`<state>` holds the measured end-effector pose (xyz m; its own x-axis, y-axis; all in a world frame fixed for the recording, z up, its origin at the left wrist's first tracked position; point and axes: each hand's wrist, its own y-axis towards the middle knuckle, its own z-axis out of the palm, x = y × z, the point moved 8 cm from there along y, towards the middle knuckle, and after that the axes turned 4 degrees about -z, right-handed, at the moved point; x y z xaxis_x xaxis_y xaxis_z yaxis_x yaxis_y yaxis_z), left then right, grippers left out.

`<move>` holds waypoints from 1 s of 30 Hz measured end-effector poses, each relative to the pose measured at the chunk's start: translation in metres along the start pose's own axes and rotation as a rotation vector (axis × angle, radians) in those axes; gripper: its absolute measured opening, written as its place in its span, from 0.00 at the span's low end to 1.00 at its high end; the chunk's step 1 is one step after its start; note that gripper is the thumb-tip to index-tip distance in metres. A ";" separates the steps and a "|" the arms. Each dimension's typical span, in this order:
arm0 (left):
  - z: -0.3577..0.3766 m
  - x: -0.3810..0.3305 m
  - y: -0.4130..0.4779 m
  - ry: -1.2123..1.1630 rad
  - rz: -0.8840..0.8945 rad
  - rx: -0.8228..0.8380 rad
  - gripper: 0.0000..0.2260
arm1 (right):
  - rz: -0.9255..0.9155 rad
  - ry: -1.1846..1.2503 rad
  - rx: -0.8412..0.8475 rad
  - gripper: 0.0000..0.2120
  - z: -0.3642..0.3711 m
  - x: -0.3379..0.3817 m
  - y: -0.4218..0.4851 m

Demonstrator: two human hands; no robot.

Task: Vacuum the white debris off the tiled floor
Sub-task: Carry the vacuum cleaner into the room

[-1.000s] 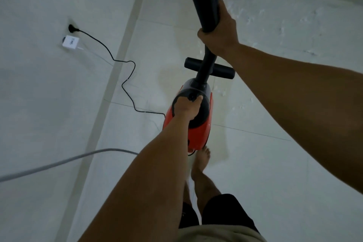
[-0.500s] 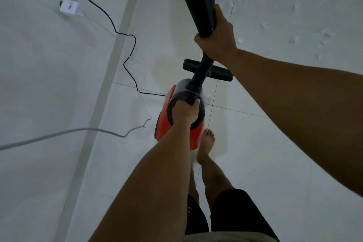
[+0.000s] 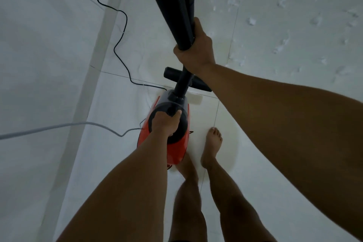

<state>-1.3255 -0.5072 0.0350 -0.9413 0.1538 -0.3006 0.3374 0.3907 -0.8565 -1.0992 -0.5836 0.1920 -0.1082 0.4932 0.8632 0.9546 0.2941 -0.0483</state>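
Note:
An orange and black vacuum cleaner [image 3: 177,150] hangs in the middle of the head view, above the tiled floor [image 3: 265,182]. My left hand [image 3: 165,124] grips its black top handle. My right hand [image 3: 194,49] grips the black hose [image 3: 172,2], which rises out of the top of the frame; where it ends is out of view. A black nozzle bar [image 3: 198,84] shows below my right hand. White debris [image 3: 280,45] lies scattered over the tiles at the upper right.
A black power cord [image 3: 119,39] snakes over the floor from the upper left to the vacuum. A grey cable [image 3: 59,126] crosses from the left edge. A white wall [image 3: 39,55] stands at left. My bare feet [image 3: 211,147] are beside the vacuum.
The view has tilted down and shifted; the wall socket and charger have left the frame. My feet have stepped forward, and more debris shows at right. Both hands keep their grips.

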 end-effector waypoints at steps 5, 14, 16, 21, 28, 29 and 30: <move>0.014 0.028 0.038 0.053 0.011 -0.012 0.23 | 0.000 -0.001 -0.019 0.20 0.032 -0.042 -0.008; 0.036 0.068 0.082 0.084 -0.007 0.004 0.25 | -0.007 -0.008 0.007 0.21 0.072 -0.091 -0.016; 0.040 0.076 0.088 0.085 -0.013 -0.007 0.25 | -0.019 0.000 0.021 0.21 0.082 -0.096 -0.019; 0.042 0.088 0.085 0.066 -0.032 -0.028 0.25 | -0.013 0.024 0.043 0.20 0.090 -0.100 -0.027; 0.032 0.064 0.064 0.032 -0.013 -0.036 0.26 | -0.013 0.027 0.028 0.19 0.065 -0.075 -0.017; 0.029 0.056 0.057 0.029 -0.006 -0.042 0.25 | -0.013 0.028 0.023 0.19 0.058 -0.068 -0.015; 0.026 0.048 0.049 0.025 0.002 -0.051 0.25 | -0.015 0.031 0.024 0.19 0.051 -0.059 -0.014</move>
<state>-1.3541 -0.5040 -0.0323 -0.9401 0.1773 -0.2913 0.3403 0.4356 -0.8333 -1.1199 -0.5751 0.1159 -0.1135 0.4635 0.8788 0.9460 0.3207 -0.0470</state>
